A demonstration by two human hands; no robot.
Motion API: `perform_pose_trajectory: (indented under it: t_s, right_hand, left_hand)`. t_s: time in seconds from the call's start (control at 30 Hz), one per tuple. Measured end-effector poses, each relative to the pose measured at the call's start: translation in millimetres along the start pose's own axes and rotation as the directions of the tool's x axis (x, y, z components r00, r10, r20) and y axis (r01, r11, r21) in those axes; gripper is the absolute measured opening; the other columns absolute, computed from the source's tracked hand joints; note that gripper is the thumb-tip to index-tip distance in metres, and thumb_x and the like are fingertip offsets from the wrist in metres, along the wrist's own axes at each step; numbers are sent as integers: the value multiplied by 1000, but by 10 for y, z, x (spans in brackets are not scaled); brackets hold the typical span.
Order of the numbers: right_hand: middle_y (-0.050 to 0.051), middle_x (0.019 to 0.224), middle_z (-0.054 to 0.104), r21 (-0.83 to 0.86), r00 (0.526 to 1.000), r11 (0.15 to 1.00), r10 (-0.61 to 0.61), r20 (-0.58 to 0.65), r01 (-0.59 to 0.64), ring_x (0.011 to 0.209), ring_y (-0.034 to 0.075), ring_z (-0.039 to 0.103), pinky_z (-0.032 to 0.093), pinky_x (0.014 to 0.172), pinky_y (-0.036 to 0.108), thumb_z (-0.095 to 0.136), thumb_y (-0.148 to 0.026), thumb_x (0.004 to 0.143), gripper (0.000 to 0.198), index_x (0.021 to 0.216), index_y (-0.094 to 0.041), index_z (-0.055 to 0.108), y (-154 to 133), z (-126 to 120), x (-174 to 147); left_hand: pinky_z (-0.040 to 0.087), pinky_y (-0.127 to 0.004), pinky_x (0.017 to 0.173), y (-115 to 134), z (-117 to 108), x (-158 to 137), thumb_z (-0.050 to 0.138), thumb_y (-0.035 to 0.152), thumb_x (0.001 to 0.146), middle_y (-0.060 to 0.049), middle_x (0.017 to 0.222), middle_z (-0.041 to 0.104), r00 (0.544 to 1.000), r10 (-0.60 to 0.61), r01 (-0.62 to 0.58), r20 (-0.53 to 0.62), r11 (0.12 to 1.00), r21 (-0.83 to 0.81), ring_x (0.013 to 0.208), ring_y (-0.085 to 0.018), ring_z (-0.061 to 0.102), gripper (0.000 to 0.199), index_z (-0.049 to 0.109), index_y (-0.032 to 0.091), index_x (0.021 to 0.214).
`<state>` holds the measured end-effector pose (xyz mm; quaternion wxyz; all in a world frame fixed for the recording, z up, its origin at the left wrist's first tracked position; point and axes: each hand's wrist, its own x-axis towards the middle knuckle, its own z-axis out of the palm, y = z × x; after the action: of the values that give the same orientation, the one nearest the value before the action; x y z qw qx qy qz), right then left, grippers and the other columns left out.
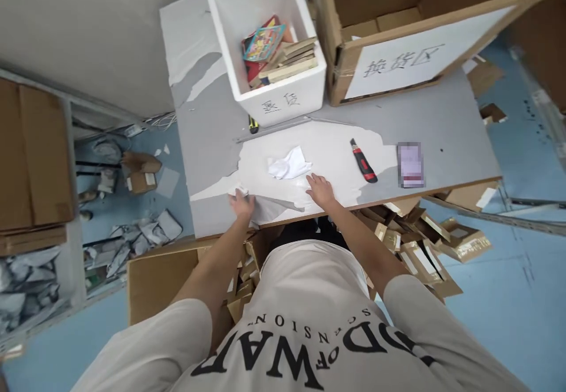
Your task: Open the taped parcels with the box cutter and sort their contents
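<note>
"Blue floor (499,303) was seen around a grey counter (198,127), with a white foam box (309,100) set at its far side. Where was the work being done?"

"On the near side of the foam box. A crumpled white sheet (289,164) was laid straight in front of it, on a torn white layer (331,135) by which the counter was partly covered."

"And the hands?"

"By the left hand (242,204), nearer and to the left of the foam box, a small white scrap (239,191) was gripped at the fingertips. The right hand (321,191) was held open, palm down, just beside the sheet; whether the sheet was touched could not be told."

"Which step was in hand?"

"Gathering of loose white pieces, it was judged. A closed pinch was called for at the right hand if the sheet was to be picked up."

"Was anything in the way?"

"A red-and-black cutter (364,162) was left to the front right of the foam box, so sweeping moves on that side were best avoided. A yellow-and-black cutter (253,124) was placed at its front left corner. Its right side was closed off by a large cardboard box (424,26). Farther right and nearer, a purple item (411,165) was blurred out."
</note>
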<state>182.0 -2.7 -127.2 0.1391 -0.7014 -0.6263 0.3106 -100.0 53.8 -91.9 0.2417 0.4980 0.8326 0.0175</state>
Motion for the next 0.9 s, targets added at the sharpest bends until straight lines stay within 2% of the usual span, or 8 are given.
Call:
perform_pose_trajectory:
  t_s: [0.13,0.3,0.37,0.43,0.53,0.63,0.77,0.9]
  right_hand:
    - [17,126,57,-15,999,1000,12,-42,-12,113,32,46,40,93,50,50,-19,89,39,128,-21,55,-93,142,135]
    - [13,104,61,154,992,981,105,64,-114,97,27,54,44,89,42,45,-21,90,23,103,-20,63,36,84,99]
    - [12,108,59,297,983,940,183,-20,-169,101,25,54,44,93,43,46,-29,90,21,100,-19,62,100,12,111]
    - [12,121,55,523,936,821,333,-114,-229,111,25,51,41,101,44,50,-37,87,22,96,-19,60,119,-48,188]
    - [10,138,46,747,881,618,464,-94,-246,124,23,45,37,107,43,55,-41,82,23,92,-20,59,26,-71,407]
    - [9,123,59,817,902,510,430,30,-270,113,21,53,44,98,40,57,-40,79,25,93,-20,58,-159,-1,609]
    - [3,88,65,817,904,490,419,84,-304,83,18,59,50,80,36,55,-38,77,20,85,-19,56,-344,106,585]
    - [2,87,64,785,893,571,448,-51,-242,83,18,57,48,82,34,53,-37,78,17,83,-21,55,-315,36,223]
  left_hand:
    - [28,-44,110,-95,67,169,53,19,82,-20,142,43,998,64,-64,8,997,-48,135,-32,36,45,53,13,126]
    - [30,-52,104,-49,111,138,46,24,88,-16,126,55,997,22,-21,-74,1000,6,123,-34,44,28,60,18,112]
    - [27,-53,106,26,107,131,43,27,91,-17,127,54,985,1,-15,-173,997,-75,127,-33,41,29,57,17,114]
    - [26,-46,110,170,123,164,42,27,92,-18,135,48,974,34,-89,-226,967,-240,132,-29,37,28,53,16,115]
    - [28,-34,110,495,226,255,46,25,90,-14,135,49,986,154,-164,-63,819,-550,133,-21,39,16,53,17,102]
    - [34,-34,106,821,408,268,49,28,88,-9,116,61,966,203,-29,161,702,-711,122,-19,51,10,52,19,84]
    - [45,-33,91,1059,646,9,51,34,88,-4,90,64,932,259,4,254,693,-721,93,-17,60,17,50,19,81]
    - [48,-33,85,1154,800,-440,48,39,91,-3,86,62,897,317,18,308,670,-742,85,-16,60,21,51,19,87]
